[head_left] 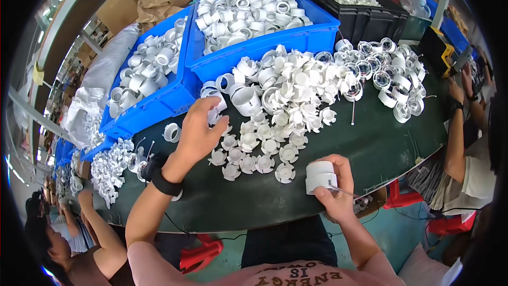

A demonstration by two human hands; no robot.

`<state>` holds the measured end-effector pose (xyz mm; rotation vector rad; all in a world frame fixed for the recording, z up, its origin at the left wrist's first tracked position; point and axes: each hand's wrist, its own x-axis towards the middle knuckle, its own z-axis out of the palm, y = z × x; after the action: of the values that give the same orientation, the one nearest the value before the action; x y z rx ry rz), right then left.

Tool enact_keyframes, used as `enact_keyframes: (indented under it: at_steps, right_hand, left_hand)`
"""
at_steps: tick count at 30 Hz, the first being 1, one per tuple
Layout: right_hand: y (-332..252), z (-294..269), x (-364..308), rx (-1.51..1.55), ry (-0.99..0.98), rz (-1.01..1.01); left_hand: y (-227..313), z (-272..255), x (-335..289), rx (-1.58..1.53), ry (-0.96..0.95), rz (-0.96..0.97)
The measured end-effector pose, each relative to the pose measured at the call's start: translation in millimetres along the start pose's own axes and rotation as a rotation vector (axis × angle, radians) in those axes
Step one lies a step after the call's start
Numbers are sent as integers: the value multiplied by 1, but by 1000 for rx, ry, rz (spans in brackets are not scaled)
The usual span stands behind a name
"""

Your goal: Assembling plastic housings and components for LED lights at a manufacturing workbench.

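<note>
White plastic cylinder (pixel 320 176) sits clamped in your right hand (pixel 334 188) fingers; your left hand (pixel 197 132) reaches far, fingers closing around a small white fitting (pixel 216 112) on the dark surface (pixel 381 148).

At the frame's centre we see a heap of moulded parts (pixel 288 87) on the table (pixel 381 148), with rows of flanged pieces (pixel 254 153) laid out just below it. Two bins (pixel 275 42) of rings sit at upper left and upper centre, a crate (pixel 365 18) at upper right. Our left hand (pixel 198 130) rests left of the rows, our right hand (pixel 333 188) holds a cylinder (pixel 319 176) at lower right of them.
</note>
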<state>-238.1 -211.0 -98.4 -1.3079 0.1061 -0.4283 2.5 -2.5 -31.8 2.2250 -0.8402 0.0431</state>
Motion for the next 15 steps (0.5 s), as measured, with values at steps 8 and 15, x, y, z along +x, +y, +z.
enact_keyframes:
  at_steps: [8,15]
  right_hand:
    - [10,-6,-4,-21,-5,-76]
    - [-2,-10,-4,-318,-21,-191]
  left_hand:
    - [-14,51,35,434,23,429]
    - [-1,33,32,144,52,492]
